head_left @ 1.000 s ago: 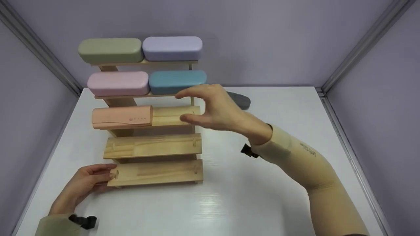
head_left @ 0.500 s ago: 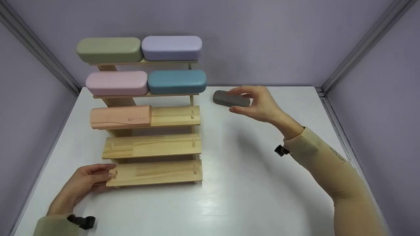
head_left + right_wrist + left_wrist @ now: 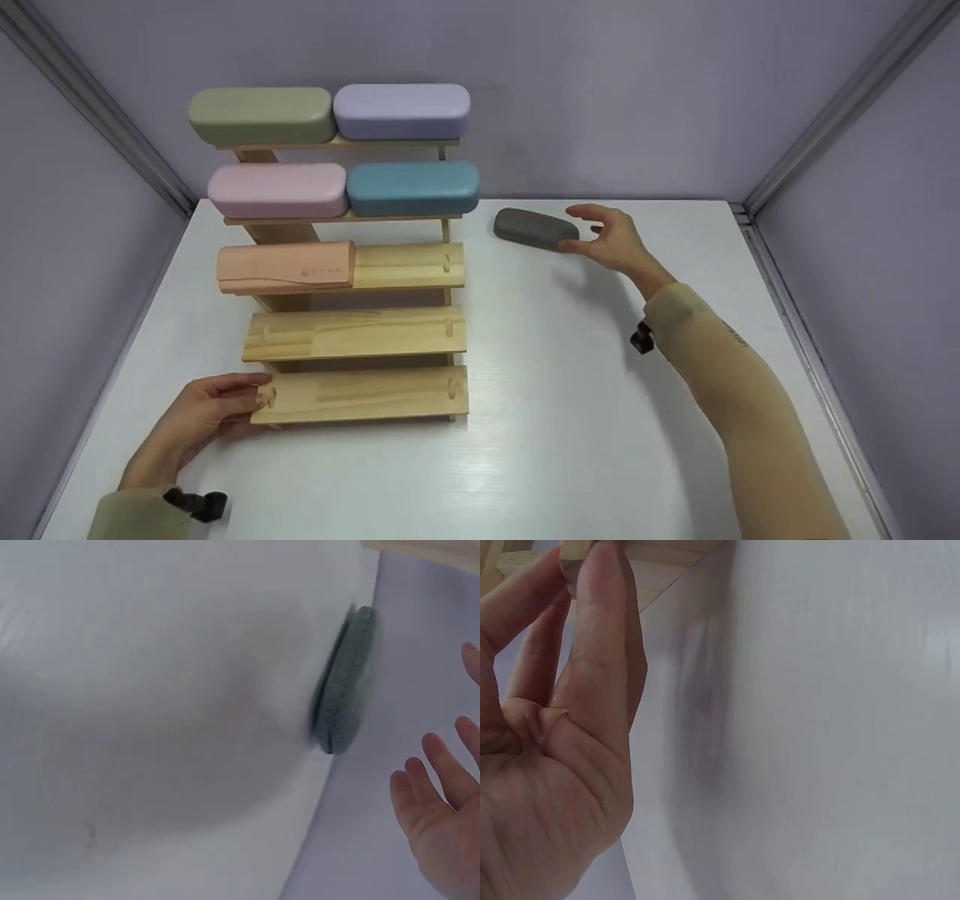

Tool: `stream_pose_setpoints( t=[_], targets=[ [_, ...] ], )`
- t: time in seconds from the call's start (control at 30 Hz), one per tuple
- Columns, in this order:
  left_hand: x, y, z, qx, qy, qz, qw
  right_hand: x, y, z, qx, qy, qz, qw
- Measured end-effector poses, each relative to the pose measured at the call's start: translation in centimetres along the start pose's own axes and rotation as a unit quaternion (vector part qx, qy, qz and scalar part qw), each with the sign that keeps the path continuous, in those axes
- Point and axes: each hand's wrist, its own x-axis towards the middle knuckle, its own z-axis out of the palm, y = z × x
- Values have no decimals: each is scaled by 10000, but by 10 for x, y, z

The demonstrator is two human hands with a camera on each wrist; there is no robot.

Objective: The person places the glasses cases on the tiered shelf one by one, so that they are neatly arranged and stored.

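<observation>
My left hand (image 3: 196, 411) pinches the left end of the lowest step of a tiered wooden display rack (image 3: 360, 394); in the left wrist view its fingers (image 3: 600, 637) meet at the wood's edge. My right hand (image 3: 616, 240) hovers by the right end of a dark grey glasses case (image 3: 531, 227), thumb and fingers spread apart. In the right wrist view this grey case (image 3: 349, 682) lies on the table, with the fingers (image 3: 442, 765) apart from it. A salmon glasses case (image 3: 281, 268) rests on the left half of the rack's middle step.
Olive (image 3: 259, 114) and lavender (image 3: 403, 111) cases stand on the top step. Pink (image 3: 277, 190) and teal (image 3: 412, 187) cases stand one step lower. The white table (image 3: 555, 450) is bounded by grey panels (image 3: 615, 97) at the back and sides.
My right hand has moved right, away from the rack's middle step, to the grey glasses case, uncovering the step's right half. My left hand stays at the rack.
</observation>
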Motion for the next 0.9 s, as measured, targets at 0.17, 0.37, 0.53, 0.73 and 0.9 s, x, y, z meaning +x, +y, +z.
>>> stream_pose_setpoints(
  t=[0.17,0.37,0.53,0.73,0.9],
  targets=[
    [1,-1,1,-10,-79,-17,10000,9,23,11,-161,-57,457,9988],
    [2,2,1,-70,-108,-43,9999,17,25,23,-391,83,769,9962],
    [2,2,1,-8,-113,-32,9999,23,26,34,-618,251,990,9929],
    [2,2,0,33,-92,-17,10000,28,27,44,-682,390,1150,9903],
    [2,3,-3,47,-51,-91,9999,29,25,50,-757,369,1189,9893]
  ],
)
